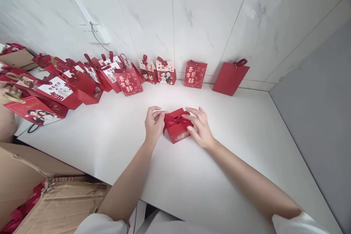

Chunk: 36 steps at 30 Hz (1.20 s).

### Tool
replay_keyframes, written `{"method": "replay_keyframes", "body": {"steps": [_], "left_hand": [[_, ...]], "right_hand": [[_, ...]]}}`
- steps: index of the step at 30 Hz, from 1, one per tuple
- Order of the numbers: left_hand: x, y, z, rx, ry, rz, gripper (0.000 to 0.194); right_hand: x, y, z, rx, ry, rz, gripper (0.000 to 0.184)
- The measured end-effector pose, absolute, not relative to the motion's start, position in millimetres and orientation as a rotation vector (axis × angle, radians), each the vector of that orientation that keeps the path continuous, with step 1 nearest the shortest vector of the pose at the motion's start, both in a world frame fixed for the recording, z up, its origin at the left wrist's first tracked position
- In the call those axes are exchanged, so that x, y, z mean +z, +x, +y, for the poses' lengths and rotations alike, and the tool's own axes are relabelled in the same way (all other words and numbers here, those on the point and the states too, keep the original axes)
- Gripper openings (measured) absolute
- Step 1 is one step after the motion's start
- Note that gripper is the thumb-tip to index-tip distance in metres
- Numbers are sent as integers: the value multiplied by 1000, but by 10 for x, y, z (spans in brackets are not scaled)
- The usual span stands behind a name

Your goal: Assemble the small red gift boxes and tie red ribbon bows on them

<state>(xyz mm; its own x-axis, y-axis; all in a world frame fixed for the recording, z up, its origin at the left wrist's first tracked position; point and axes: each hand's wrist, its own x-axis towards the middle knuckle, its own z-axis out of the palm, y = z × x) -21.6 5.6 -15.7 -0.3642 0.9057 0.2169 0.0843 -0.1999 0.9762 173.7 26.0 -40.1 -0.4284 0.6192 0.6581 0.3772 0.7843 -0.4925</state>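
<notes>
A small red gift box (pixel 179 133) stands on the white table in front of me, with a pale printed label on its near side. Across its top lies a dark red ribbon (pixel 177 120) tied in a bow. At the box's left edge my left hand (pixel 155 124) has its fingers curled, thumb and forefinger closed at the left end of the ribbon. My right hand (pixel 201 126) is at the box's right side, fingers apart, the fingertips at the right part of the bow and the thumb beside the box's side.
Along the tiled wall stand several red gift bags, including a plain one (pixel 231 78) and one with white lettering (pixel 195 75). More bags (pixel 59 89) crowd the left end. Another person's hand (pixel 8 106) is there. An opened cardboard box (pixel 63 201) sits below the table's left edge.
</notes>
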Motion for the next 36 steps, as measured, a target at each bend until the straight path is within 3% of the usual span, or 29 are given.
{"method": "replay_keyframes", "body": {"steps": [4, 8, 11, 15, 21, 26, 32, 36], "left_hand": [[-78, -254, 3, 1707, 1308, 1411, 23], [7, -229, -53, 1498, 1481, 1335, 29], [-9, -166, -58, 1401, 1459, 1363, 41], [-68, -90, -39, 1360, 1339, 1391, 42], [-101, -55, -27, 1264, 1217, 1444, 43], [-145, -36, -21, 1287, 1232, 1478, 39], [-147, -59, -9, 1263, 1171, 1386, 42], [-60, -226, 0, 1365, 1259, 1215, 29]], "right_hand": [[-270, 1904, 451, 799, -845, -1748, 35], [-241, 2023, 647, 1407, -870, -1608, 37], [-239, 2061, 696, 1533, -838, -1593, 35], [-83, 2098, 622, 1387, -781, -1687, 30], [353, 2120, 301, 1080, -641, -2189, 3], [399, 2041, 150, 778, -540, -2548, 15], [436, 2046, 93, 590, -688, -2705, 15], [628, 2055, -57, 364, -840, -2584, 11]]}}
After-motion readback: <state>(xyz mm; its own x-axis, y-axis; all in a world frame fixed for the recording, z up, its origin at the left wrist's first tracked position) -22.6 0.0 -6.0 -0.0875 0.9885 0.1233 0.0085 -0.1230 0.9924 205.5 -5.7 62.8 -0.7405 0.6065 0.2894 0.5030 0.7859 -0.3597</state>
